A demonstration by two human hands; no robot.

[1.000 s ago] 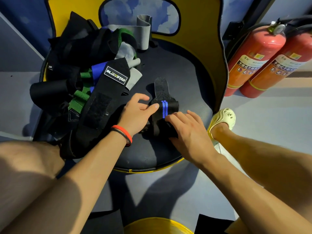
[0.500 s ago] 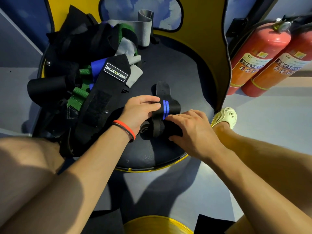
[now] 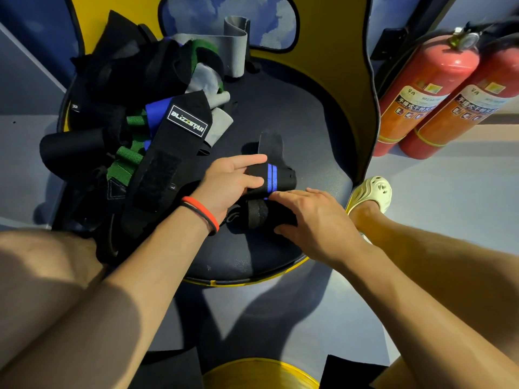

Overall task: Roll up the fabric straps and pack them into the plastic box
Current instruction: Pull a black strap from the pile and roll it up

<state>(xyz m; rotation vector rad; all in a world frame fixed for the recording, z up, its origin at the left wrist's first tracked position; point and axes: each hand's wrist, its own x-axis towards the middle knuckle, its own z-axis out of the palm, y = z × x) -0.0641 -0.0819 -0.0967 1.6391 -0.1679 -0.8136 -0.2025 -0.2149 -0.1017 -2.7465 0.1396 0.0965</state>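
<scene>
Here, left hand [image 3: 227, 186] pinching half-rolled woven black strap [image 3: 284, 179], blue-striped

The black strap with two blue stripes [image 3: 276, 179] lies partly rolled near the middle of the round dark seat [image 3: 295, 108]. Its rolled part sits crosswise in the grip of my left hand [image 3: 230, 183], its loose tail runs flat toward the far side, and a lower fold lies under the straight fingers of my right hand [image 3: 311, 217]. The other straps lie unrolled in a tangled heap [image 3: 112, 80] on the seat's left half, black, green, blue and grey, with a wide black BLIZZSTAR strap [image 3: 168, 153] draped on top and a grey strap [image 3: 236, 43] looped at the far edge.
</scene>
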